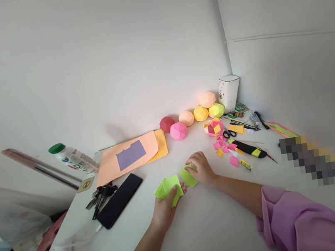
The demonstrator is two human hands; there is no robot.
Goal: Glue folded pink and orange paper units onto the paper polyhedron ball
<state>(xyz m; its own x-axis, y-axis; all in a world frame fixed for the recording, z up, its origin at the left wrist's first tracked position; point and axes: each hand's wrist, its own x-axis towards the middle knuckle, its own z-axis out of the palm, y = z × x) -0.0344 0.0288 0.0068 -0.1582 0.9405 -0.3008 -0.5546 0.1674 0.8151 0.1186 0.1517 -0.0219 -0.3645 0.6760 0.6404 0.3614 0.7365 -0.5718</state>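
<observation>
Folded lime-green paper piece (167,186) pinched in left hand (165,209) above white tabletop (216,229), second lime-green paper piece (188,178) at fingertips of right hand (203,168), grip there unclear, hands apart, faceted pink paper ball (179,131) beyond

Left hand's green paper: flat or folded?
Folded: the green paper in the left hand shows creases and panels set at different angles.

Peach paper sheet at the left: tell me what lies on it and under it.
A purple paper piece lies on the peach sheet. Beneath, a yellow-orange sheet shows along the right edge; most of that sheet, and anything else underneath, is covered.
</observation>
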